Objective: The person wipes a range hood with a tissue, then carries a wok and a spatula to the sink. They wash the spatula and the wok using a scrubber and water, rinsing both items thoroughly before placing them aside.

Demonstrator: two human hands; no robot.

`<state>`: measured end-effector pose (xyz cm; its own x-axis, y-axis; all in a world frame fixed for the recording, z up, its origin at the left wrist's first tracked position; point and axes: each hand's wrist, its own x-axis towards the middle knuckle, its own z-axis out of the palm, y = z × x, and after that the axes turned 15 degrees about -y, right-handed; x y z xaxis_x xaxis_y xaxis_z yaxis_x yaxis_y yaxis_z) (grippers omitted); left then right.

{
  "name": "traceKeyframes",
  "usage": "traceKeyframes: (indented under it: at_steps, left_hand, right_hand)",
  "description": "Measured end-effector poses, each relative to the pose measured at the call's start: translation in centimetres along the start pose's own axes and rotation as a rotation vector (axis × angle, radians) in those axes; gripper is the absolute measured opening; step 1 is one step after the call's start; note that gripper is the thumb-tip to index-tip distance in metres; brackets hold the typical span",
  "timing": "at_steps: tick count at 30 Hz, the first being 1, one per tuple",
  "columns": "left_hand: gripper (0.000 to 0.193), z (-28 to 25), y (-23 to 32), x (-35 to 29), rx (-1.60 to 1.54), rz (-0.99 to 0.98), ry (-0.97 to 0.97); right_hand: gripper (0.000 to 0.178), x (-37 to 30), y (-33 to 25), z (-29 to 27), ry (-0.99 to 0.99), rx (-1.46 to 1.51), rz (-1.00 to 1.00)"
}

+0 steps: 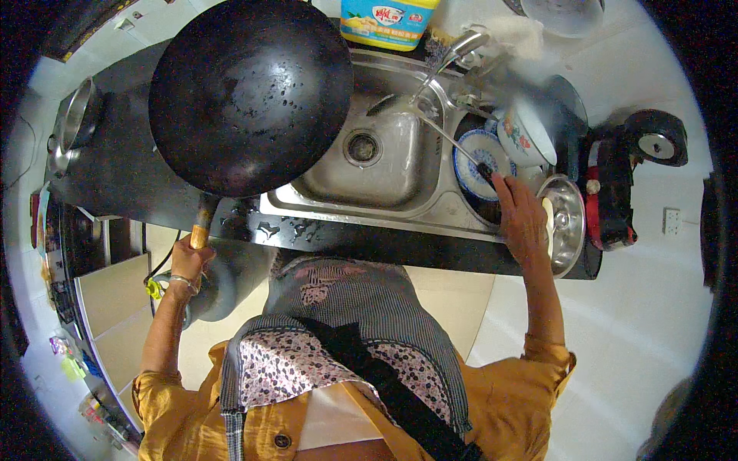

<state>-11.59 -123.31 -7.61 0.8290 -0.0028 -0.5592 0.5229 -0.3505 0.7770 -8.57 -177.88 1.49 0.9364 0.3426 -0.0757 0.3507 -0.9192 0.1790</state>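
My left hand is closed round the wooden handle of a large black wok. The wok is raised over the counter and the left part of the steel sink, and water drops dot its dark face. In my right hand is the black handle of a long metal spatula. Its shaft slants up and left into the sink, with the head below the faucet. Beneath the spatula's handle sits a blue-and-white patterned dish.
Right of the sink stand a flowered white bowl, a steel basin and a red-and-black appliance. A yellow-and-blue detergent jug is behind the sink. Far left on the counter is a metal bowl. A grey cylinder stands below.
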Motion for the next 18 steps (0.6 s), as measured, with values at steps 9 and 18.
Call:
traceKeyframes:
  at_steps: [9, 18]
  left_hand:
    - [0.013, 0.9, 0.7, 0.4, 0.06, -0.098, 0.009]
    - [0.014, 1.3, 1.6, -0.7, 0.075, -0.094, -0.042]
  right_hand:
    - [0.039, -3.2, 1.1, 2.3, -0.108, 0.277, 0.154]
    - [0.038, 5.5, 6.3, 7.6, -0.182, 0.471, 0.045]
